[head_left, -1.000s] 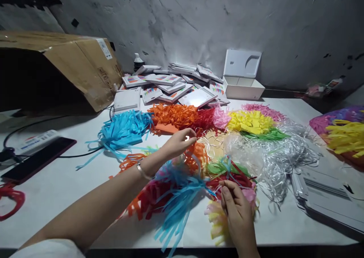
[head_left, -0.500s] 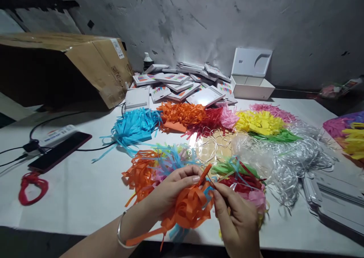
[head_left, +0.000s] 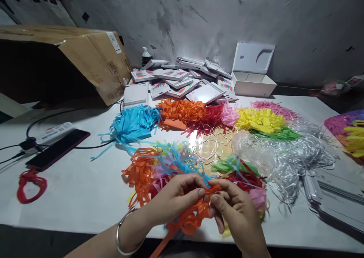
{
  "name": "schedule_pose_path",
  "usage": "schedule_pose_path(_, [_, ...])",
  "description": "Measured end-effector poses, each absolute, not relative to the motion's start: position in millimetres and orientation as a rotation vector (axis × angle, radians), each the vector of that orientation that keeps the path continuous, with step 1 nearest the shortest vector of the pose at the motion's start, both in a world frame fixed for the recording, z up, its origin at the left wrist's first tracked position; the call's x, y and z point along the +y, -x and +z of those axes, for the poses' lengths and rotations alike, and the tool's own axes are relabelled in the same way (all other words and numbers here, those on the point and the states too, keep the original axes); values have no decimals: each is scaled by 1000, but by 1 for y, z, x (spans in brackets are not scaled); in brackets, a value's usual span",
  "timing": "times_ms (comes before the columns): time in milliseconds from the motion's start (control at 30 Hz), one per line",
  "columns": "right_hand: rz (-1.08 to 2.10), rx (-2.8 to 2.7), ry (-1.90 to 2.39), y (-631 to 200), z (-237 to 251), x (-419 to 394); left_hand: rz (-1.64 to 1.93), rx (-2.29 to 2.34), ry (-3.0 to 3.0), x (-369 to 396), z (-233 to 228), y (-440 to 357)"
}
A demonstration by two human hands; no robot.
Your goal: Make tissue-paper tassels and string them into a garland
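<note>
My left hand (head_left: 179, 197), with a silver bangle at the wrist, is closed on an orange paper tassel (head_left: 192, 222). The tassel's curly strips hang below the fingers, and one long strip trails toward the table's front edge. A folded orange end sticks out between both hands. My right hand (head_left: 237, 212) pinches at this end with bent fingers; the exact grip is partly hidden. Beyond the left hand lie orange tassels (head_left: 140, 171) and light-blue strips (head_left: 178, 161). Dark red (head_left: 241, 178) and pink tissue strips (head_left: 258, 199) lie behind the right hand.
Blue (head_left: 133, 121), orange (head_left: 183, 112) and yellow tassel bundles (head_left: 261, 119) line the middle of the table. White string (head_left: 212, 146) and silver strands (head_left: 301, 163) lie nearby. Flat packets (head_left: 173, 76) pile up behind. A carton (head_left: 105, 64) and a phone (head_left: 59, 150) are left.
The orange folded end has tipped from upright to nearly level, pointing right. My right hand has moved up and in against it, and the thin dark line between the hands no longer shows.
</note>
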State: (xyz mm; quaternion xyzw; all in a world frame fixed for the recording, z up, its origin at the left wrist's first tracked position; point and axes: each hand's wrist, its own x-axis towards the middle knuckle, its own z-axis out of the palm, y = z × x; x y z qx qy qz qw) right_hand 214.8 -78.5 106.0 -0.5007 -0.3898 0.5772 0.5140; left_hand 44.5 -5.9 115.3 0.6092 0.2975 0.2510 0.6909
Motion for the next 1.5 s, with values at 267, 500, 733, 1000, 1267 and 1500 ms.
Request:
schedule_pose_path(267, [1190,-1247,1240,-209,95,-79,801,727,-1624,-10,113,-48])
schedule_pose_path(500, [499,-1694,1362,-218,88,-74,1124,748,-1083,-5,120,-47])
schedule_pose_path(733, [-16,-1905,1592,-292,66,-73,1470,965,-793,29,166,5])
schedule_pose_path(1000, [-493,-1931,1888,-416,55,-79,1674,1020,-885,45,151,56])
schedule_pose_path(1267, [-453,-1808,1755,-346,97,-69,1566,968,-1032,26,133,20])
schedule_pose_path(1500, [96,-1857,1164,-209,103,-59,1103,891,-1010,-4,111,-32])
